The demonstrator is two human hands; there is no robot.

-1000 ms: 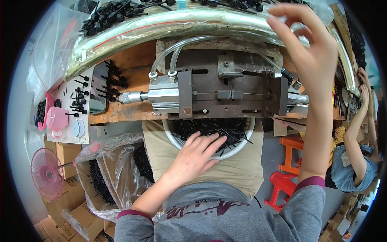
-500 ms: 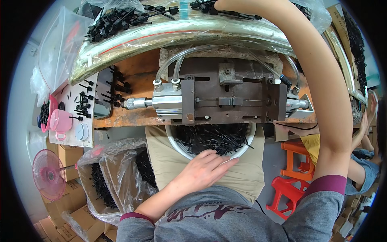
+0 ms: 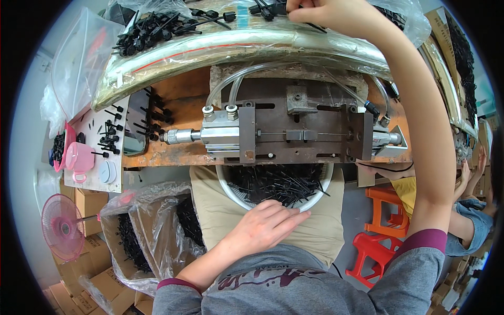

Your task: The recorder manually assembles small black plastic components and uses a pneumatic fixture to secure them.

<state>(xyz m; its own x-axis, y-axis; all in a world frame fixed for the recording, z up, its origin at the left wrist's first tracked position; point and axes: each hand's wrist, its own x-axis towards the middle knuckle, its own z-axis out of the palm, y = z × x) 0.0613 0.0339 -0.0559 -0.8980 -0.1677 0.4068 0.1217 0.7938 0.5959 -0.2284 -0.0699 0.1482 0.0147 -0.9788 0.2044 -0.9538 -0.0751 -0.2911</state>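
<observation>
The person's right hand (image 3: 323,13) was raised over the machine to the far ledge (image 3: 252,39), which was covered in clear plastic. Its fingers were bent beside a few black stemmed parts (image 3: 270,10) lying there; the upper edge cut the hand off, so whether it grasped one could not be told. A larger black heap (image 3: 149,34) lay on the same ledge, farther left.

The left hand (image 3: 268,223) was released, palm down, its fingers loosely extended over the near rim of a white basin (image 3: 328,176). The basin sat on the lap of beige trousers (image 3: 320,231), just under the worktop edge, and held many thin black pieces (image 3: 281,184).

On the wooden worktop (image 3: 184,84) stood a dark metal machine (image 3: 302,135) with silver cylinders at both ends and clear hoses (image 3: 215,89) curving above it. To its left, more black parts (image 3: 109,139) lay on a white board (image 3: 86,118), near a pink mug (image 3: 80,157) and a round white lid (image 3: 107,172).

A plastic-lined carton (image 3: 163,226) with black pieces inside stood left of the person's legs. An orange stool (image 3: 386,210) and a red stool (image 3: 367,257) stood on the right.
</observation>
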